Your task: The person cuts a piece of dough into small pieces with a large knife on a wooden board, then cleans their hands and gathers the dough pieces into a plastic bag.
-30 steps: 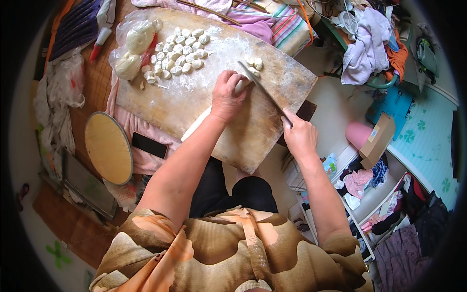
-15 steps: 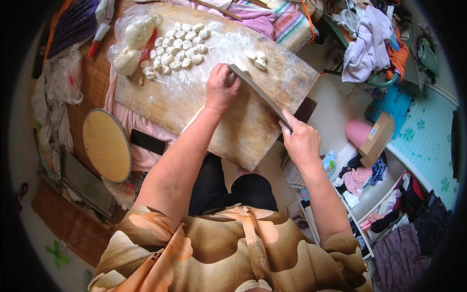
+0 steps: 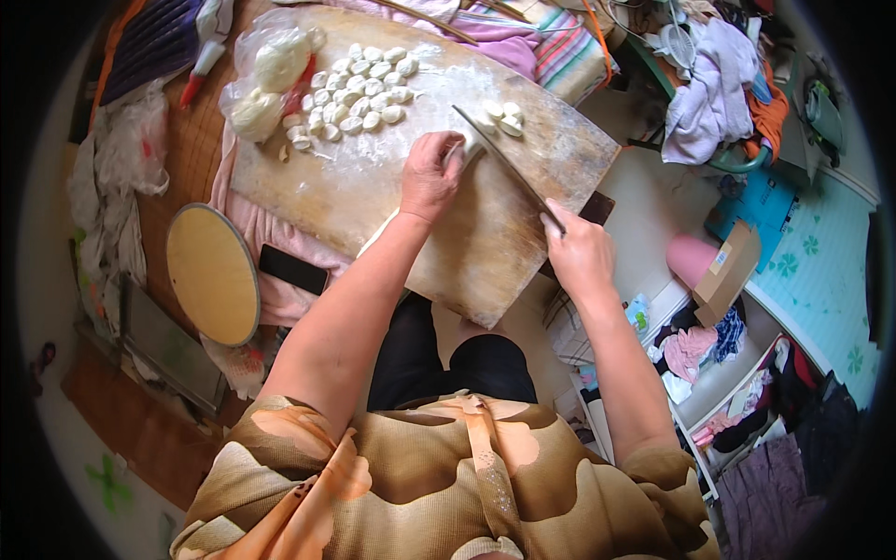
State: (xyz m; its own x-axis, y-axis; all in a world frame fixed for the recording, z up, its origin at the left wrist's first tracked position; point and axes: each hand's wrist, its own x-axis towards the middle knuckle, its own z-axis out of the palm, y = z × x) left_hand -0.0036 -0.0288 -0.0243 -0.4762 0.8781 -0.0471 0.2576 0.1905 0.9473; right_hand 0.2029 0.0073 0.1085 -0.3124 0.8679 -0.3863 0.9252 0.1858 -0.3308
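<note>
My right hand (image 3: 582, 250) grips the handle of a large kitchen knife (image 3: 504, 161). Its blade slants up and left across the board, beside the fingers of my left hand (image 3: 433, 175). Those fingers are curled around a roll of white dough (image 3: 470, 146), mostly hidden under them, with its end showing at the blade. Just past the blade lie a few cut dough pieces (image 3: 510, 125). More floured pieces (image 3: 371, 88) are grouped on the far left of the wooden board (image 3: 467, 271), where flour is smeared.
Bagged dough lumps (image 3: 278, 67) sit at the board's far left corner. Left of the board are a round wooden disc (image 3: 213, 274) and a black phone (image 3: 293, 269) on a pink towel (image 3: 289, 303). Cloths and an open cardboard box (image 3: 726, 271) are off to the right.
The knife has tilted, now showing its thin edge, and its tip has risen clear of my left fingers. More of the dough roll shows beside the blade. The view has shifted slightly.
</note>
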